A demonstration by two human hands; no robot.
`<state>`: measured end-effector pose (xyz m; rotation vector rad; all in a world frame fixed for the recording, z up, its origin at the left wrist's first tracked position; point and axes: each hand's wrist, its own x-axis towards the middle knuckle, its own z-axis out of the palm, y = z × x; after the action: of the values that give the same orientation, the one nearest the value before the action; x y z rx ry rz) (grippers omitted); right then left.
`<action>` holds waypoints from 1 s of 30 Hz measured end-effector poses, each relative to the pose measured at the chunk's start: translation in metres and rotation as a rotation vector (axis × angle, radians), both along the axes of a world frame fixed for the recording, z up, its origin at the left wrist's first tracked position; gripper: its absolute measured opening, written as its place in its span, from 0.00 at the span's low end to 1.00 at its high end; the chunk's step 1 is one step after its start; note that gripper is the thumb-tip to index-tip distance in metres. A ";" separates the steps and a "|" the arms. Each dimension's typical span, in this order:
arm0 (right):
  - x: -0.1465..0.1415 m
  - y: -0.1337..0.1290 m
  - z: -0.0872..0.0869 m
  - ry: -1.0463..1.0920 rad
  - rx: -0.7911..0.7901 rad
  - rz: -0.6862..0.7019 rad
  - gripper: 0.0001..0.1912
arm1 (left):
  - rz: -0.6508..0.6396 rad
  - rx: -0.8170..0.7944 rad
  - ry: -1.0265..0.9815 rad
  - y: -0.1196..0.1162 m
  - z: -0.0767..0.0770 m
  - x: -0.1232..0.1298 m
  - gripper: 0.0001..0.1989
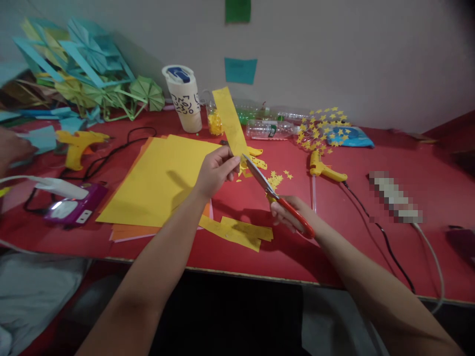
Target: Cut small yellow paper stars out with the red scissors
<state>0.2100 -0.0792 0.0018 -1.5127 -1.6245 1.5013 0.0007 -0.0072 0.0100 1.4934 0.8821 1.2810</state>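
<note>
My left hand [218,170] pinches the lower end of a yellow paper strip [230,121], which stands up above the fingers. In my right hand [291,212] is a pair of red-handled scissors [276,195], with the blade tips at the strip's lower end beside my left fingertips. Small cut-out yellow stars [275,180] lie in a loose heap behind the scissors, with yellow scraps [258,160] near them. More yellow strips [241,232] rest on the red table below my hands. To the left is a stack of large yellow sheets [156,178] over orange ones.
Glue guns lie left [79,146] and right [326,170], both with cords. A purple power strip [79,207], a white tumbler [183,101], a plastic bottle [270,129], a star cluster [322,128] and folded paper shapes [92,64] surround the work. Another person's hand [13,148] is at far left.
</note>
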 end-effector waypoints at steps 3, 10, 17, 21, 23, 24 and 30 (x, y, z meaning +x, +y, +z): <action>0.000 0.000 0.001 -0.002 0.001 0.002 0.27 | 0.017 0.004 0.005 -0.001 0.001 0.000 0.09; 0.002 0.000 0.001 -0.044 -0.031 0.028 0.25 | 0.011 0.022 0.014 0.001 0.002 -0.004 0.09; 0.001 0.000 0.004 -0.084 -0.032 0.032 0.24 | -0.012 0.023 0.032 0.003 0.004 -0.007 0.09; 0.002 -0.001 0.003 -0.086 -0.018 0.046 0.23 | -0.011 0.032 0.038 0.002 0.003 -0.007 0.09; 0.003 -0.002 0.004 -0.089 -0.014 0.054 0.23 | -0.010 0.034 0.037 0.002 0.002 -0.008 0.09; 0.002 -0.002 0.005 -0.091 -0.015 0.057 0.23 | -0.009 0.031 0.038 0.002 0.002 -0.008 0.09; 0.001 -0.003 0.007 -0.097 -0.025 0.048 0.23 | -0.004 0.025 0.037 0.003 0.002 -0.008 0.09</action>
<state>0.2109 -0.0820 0.0089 -1.5927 -1.7142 1.5006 -0.0074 -0.0045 0.0119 1.5422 0.8897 1.2693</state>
